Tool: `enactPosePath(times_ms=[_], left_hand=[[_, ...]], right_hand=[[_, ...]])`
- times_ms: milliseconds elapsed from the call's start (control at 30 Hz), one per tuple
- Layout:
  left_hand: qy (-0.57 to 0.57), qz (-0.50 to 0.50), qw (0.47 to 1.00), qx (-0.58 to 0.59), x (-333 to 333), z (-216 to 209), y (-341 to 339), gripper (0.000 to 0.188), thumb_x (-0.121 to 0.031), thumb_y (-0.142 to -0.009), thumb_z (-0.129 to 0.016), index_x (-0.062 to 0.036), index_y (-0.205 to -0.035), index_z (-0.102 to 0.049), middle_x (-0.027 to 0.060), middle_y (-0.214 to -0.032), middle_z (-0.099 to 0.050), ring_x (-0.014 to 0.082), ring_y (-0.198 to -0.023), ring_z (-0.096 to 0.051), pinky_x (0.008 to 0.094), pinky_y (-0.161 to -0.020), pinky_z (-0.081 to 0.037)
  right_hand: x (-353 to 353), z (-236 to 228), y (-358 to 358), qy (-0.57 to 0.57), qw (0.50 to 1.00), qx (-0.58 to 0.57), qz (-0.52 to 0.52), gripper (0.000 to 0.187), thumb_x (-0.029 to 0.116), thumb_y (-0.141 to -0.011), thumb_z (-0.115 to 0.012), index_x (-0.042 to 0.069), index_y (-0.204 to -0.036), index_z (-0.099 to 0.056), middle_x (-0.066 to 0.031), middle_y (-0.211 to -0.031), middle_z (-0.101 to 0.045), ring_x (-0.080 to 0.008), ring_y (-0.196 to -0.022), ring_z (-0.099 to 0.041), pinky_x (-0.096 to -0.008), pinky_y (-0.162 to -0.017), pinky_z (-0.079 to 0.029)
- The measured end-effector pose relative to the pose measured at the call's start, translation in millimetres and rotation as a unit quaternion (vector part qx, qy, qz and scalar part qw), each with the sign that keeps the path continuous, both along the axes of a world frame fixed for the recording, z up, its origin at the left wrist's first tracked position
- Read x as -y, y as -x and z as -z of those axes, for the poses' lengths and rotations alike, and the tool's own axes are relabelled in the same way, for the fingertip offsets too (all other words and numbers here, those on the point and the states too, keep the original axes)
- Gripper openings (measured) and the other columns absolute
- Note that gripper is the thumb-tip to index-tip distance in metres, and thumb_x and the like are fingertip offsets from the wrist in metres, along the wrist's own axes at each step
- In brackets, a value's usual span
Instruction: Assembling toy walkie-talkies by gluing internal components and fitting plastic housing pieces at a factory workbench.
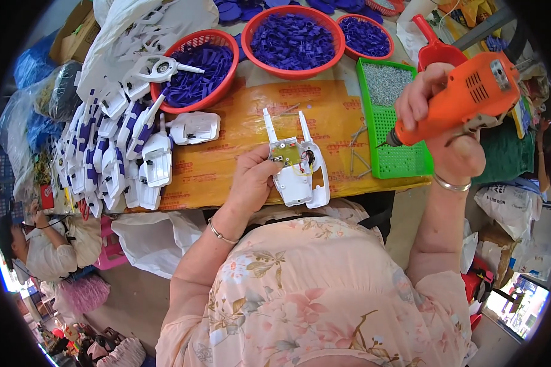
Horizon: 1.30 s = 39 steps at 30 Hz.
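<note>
My left hand (255,174) pinches the left edge of an opened white plastic housing (295,185) at the table's front edge. Inside the housing show a small yellow-green circuit board (286,153), thin wires and a dark round part; two prongs point away from me. A second white shell piece lies against its right side. Raised at the right, my right hand (431,101) is wrapped round an orange electric screwdriver (471,92). Its dark tip points down-left, over the edge of a green tray (401,171) that holds many small silvery screws (387,84).
Red baskets (294,72) of purple plastic parts line the far side. A pile of white and purple housings (113,153) covers the left. A red scoop (438,52) lies behind the tray. Loose metal rods (353,150) rest on the yellow-covered table (251,101). Another person (49,244) sits at far left.
</note>
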State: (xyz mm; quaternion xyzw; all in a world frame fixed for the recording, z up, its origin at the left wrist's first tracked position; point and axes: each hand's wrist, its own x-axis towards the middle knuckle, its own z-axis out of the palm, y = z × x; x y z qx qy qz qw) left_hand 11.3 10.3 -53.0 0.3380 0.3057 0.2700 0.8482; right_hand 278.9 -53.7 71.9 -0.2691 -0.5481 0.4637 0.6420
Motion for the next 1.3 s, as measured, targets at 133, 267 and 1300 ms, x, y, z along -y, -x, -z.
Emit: enactPosePath(times_ms=[133,267,1300], left_hand=[[0.01,0.004,1.0,0.005,-0.7,-0.4,-5.3,0.038,0.006,-0.079,-0.043,0.0088,-0.115,-0.056,0.0122,-0.101,-0.065,0.0162,-0.084,-0.065,0.0263,-0.073,-0.054],[0.003,0.022,0.999,-0.045,-3.7,2.9,-5.8,0.044,0.004,-0.072,-0.045,0.0099,-0.114,-0.055,0.0174,-0.109,-0.062,0.0251,-0.1,-0.062,0.0361,-0.09,-0.05],[-0.023,-0.022,0.999,-0.027,0.1,4.5,-4.3,0.039,0.006,-0.075,-0.044,0.0124,-0.112,-0.055,0.0167,-0.105,-0.064,0.0213,-0.09,-0.065,0.0314,-0.082,-0.053]], right_hand=[[2.8,5.5,4.4,-0.004,0.983,0.079,0.167,0.044,0.002,-0.065,-0.054,0.001,-0.109,-0.048,-0.0128,-0.088,-0.056,-0.0209,-0.075,-0.057,-0.0328,-0.065,-0.048],[12.9,2.3,-6.8,0.04,0.962,0.083,0.258,0.027,-0.004,-0.071,-0.053,0.002,-0.097,-0.049,-0.0057,-0.072,-0.057,-0.0151,-0.062,-0.057,-0.0301,-0.059,-0.048],[22.2,56.3,-43.5,0.032,0.864,0.105,0.492,0.013,-0.001,-0.079,-0.064,0.003,-0.078,-0.051,-0.0044,-0.064,-0.057,-0.0125,-0.054,-0.056,-0.0268,-0.053,-0.046]])
